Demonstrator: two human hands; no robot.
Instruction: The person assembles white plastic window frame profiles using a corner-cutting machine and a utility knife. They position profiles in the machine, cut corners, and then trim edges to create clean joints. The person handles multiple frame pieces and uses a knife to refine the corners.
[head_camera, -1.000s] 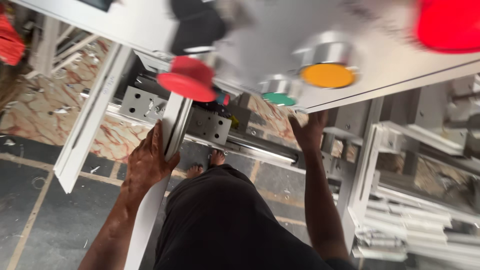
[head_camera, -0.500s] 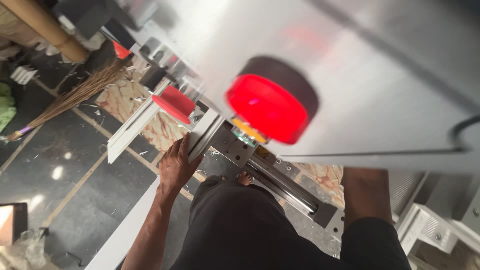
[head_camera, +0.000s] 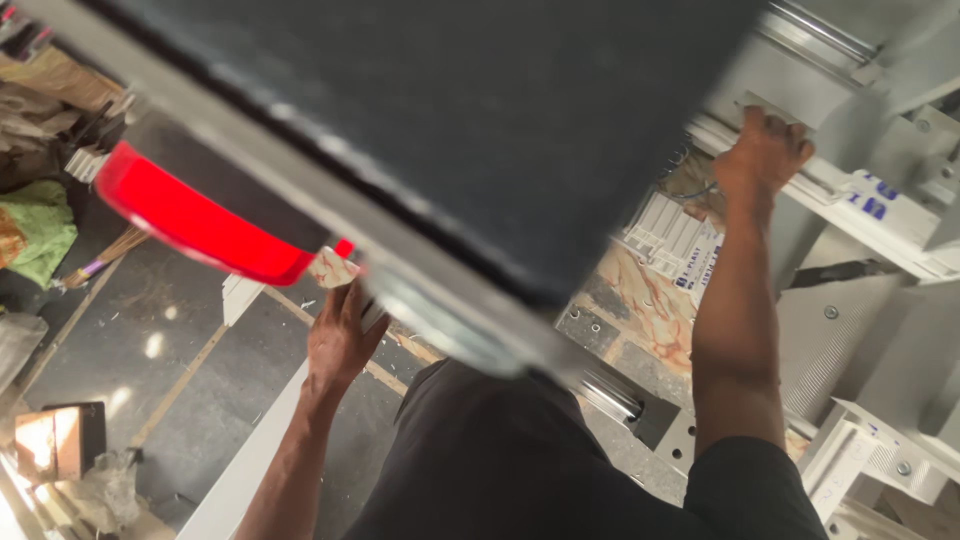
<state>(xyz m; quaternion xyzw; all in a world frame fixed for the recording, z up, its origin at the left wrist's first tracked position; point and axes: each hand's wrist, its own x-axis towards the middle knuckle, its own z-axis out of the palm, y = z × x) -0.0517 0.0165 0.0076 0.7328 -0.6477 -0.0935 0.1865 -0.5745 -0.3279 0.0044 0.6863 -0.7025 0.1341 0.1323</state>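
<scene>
A large dark machine housing (head_camera: 470, 110) fills the upper middle of the head view, very close and blurred, with a red round button (head_camera: 190, 225) jutting from its left side. My left hand (head_camera: 340, 335) grips a long white profile bar (head_camera: 235, 475) just below that button. My right hand (head_camera: 762, 150) is closed over a white profile (head_camera: 850, 195) lying on the machine frame at the upper right. My dark shirt covers the bottom middle.
A steel guide rail with a black end block (head_camera: 640, 410) runs under the housing. White profile pieces (head_camera: 870, 450) are stacked at the lower right. The tiled floor (head_camera: 150, 340) holds a green cloth (head_camera: 40, 230), a broom (head_camera: 100, 262) and clutter on the left.
The view has swung so that the dark housing now covers most of it. My right hand has come into view, raised onto the white profile. My left hand stays on the white bar.
</scene>
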